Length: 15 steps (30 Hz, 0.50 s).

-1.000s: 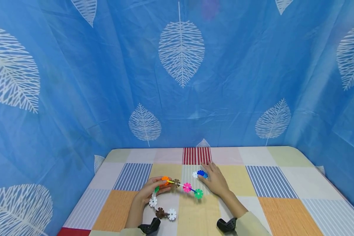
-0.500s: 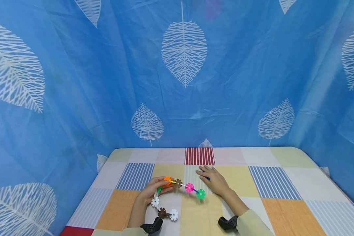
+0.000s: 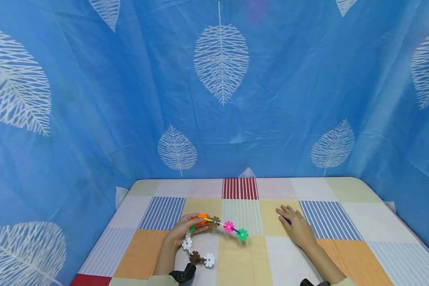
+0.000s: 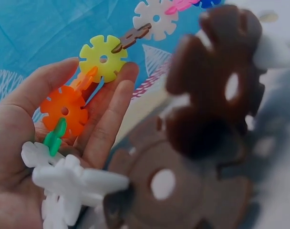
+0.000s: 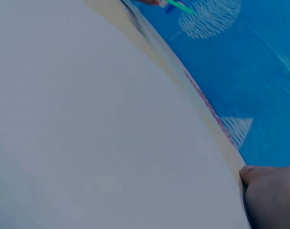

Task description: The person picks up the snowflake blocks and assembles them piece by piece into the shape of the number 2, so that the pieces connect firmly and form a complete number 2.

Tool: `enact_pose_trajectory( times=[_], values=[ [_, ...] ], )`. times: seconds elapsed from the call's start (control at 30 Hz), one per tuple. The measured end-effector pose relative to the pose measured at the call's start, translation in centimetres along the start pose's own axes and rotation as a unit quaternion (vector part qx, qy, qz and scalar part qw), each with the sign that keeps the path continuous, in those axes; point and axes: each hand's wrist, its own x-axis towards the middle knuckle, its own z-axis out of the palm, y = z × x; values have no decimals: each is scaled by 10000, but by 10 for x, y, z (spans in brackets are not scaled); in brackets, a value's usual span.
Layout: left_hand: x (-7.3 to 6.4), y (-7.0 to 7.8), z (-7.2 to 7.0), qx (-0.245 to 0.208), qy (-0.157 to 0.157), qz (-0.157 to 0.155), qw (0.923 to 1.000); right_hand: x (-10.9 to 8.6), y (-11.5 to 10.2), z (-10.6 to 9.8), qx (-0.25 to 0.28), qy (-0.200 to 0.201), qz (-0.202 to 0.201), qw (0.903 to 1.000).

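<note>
My left hand (image 3: 182,231) holds a chain of interlocking plastic snowflake discs by its orange disc (image 4: 64,112), near a yellow disc (image 4: 103,58). From there the chain runs right through a pink disc (image 3: 228,227) to a green disc (image 3: 242,234) at one end. Its other part curves down past brown discs (image 3: 194,258) to a white disc (image 3: 209,260). Further right, my right hand (image 3: 299,230) lies low over the table, fingers extended. A sliver of a blue disc (image 3: 288,221) shows by its thumb; the palm hides the rest.
A patchwork cloth (image 3: 243,262) covers the table. Blue curtains (image 3: 271,99) with white leaf prints enclose its back and sides. Black wrist bands (image 3: 184,273) sit at the sleeves.
My right hand covered the white and blue discs lying near the middle, then moved right with blue still showing under it. The left hand and the chain stay in place.
</note>
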Motion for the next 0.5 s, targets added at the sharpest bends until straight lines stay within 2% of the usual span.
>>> enact_pose_trajectory(
  times=[0.13, 0.27, 0.37, 0.43, 0.5],
  values=[
    [2, -1, 1, 110, -73, 20, 9999, -6, 11, -10, 84, 80, 154, 9998],
    [4, -3, 6, 33, -188, -4, 9998, -7, 13, -12, 132, 60, 239, 9996],
    [8, -4, 11, 43, -298, 18, 9995, -5, 9, -11, 273, 325, 204, 9989],
    [12, -4, 16, 120, -375, 20, 9992, -3, 1, -10, 624, 494, 134, 9967],
    [18, -4, 23, 229, -528, 31, 9983, 0, -9, -8, 1348, 364, 20, 9902]
  ],
)
